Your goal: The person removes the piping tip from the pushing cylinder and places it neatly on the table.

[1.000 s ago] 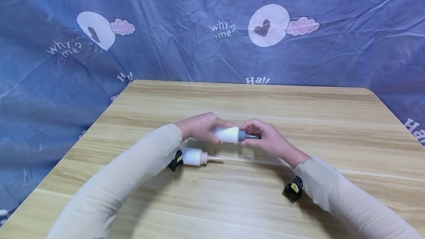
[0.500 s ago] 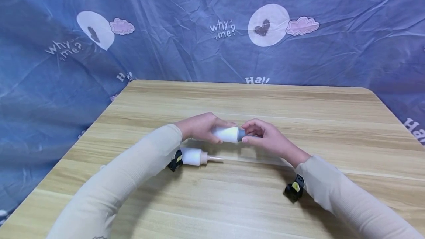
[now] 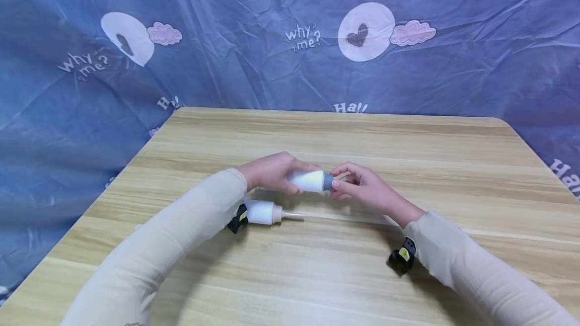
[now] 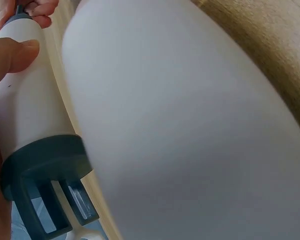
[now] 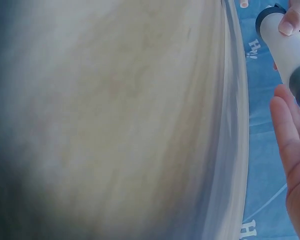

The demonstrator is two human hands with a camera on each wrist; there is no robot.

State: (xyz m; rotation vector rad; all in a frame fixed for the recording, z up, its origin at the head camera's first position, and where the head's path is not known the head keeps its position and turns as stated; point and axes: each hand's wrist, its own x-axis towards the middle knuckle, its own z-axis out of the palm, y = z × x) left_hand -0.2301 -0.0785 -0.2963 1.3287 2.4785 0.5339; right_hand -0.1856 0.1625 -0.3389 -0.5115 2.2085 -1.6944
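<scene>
My left hand [image 3: 274, 172] grips a white syringe-like tube [image 3: 309, 181], held sideways over the table. Its blue-grey cap [image 3: 328, 181] faces right; a dark teal collar and an open-frame handle [image 4: 52, 207] show at the other end in the left wrist view. The thumb lies along the white barrel. My right hand [image 3: 369, 187] has thumb and fingers at the cap, pinching it in the head view; its narrow tip is hidden by the hand there. A second white tube [image 3: 260, 213], with a pale pink cap and thin tip, lies nearer me, partly behind my left sleeve.
The wood-grain table [image 3: 340, 275] stretches out around the hands. A blue printed cloth [image 3: 272, 64] hangs behind it and at the sides. A black wrist camera [image 3: 402, 257] sits under the right forearm, close to the table.
My right fingers have shifted from around the dark tip to the blue-grey cap, covering the tip. My left hand and the second tube stay in place.
</scene>
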